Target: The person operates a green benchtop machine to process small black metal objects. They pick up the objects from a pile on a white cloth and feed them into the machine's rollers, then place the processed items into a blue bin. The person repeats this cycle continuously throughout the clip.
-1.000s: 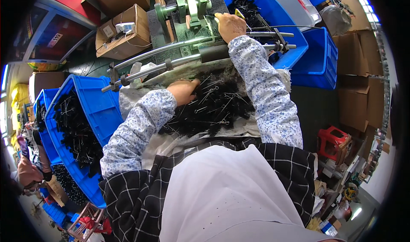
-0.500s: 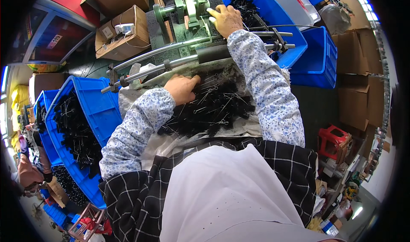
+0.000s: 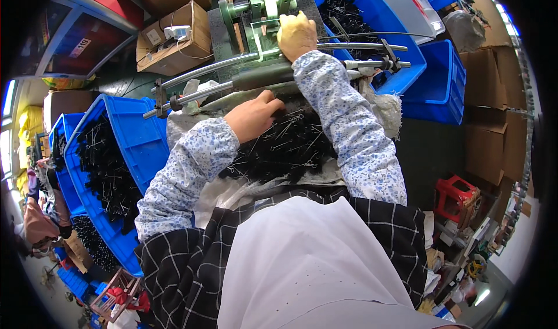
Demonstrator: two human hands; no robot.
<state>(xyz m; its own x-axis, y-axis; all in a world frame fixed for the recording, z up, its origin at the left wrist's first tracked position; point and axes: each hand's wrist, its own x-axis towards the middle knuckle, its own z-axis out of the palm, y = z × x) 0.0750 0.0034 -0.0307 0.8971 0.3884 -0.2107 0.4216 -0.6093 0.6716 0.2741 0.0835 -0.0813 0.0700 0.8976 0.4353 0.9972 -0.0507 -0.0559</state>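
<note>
My left hand [image 3: 253, 119] is closed, its fingers curled down at the upper edge of a pile of black-bristled wire brushes [image 3: 285, 149] with looped wire ends. What its fingertips grip is hidden. The pile lies on a pale cloth [image 3: 218, 192] in front of my body. My right hand [image 3: 297, 36] is closed beside the front of a green machine [image 3: 256, 6], next to an upright green bracket [image 3: 257, 41]; whatever its fingers grip is hidden. Between my hands and the machine run metal rods [image 3: 206, 91], one with a black sleeve [image 3: 261, 76].
A blue bin [image 3: 139, 131] of black brushes stands at left. Another blue bin [image 3: 401, 38] with brushes stands at upper right, beside a deeper blue crate [image 3: 436, 85]. Cardboard boxes [image 3: 174, 38] sit upper left and more line the right. A red stool [image 3: 456, 198] stands lower right.
My right hand has moved left along the machine's front and its fingers have curled in. My left fingers have curled more over the pile. The black sleeve sits farther left.
</note>
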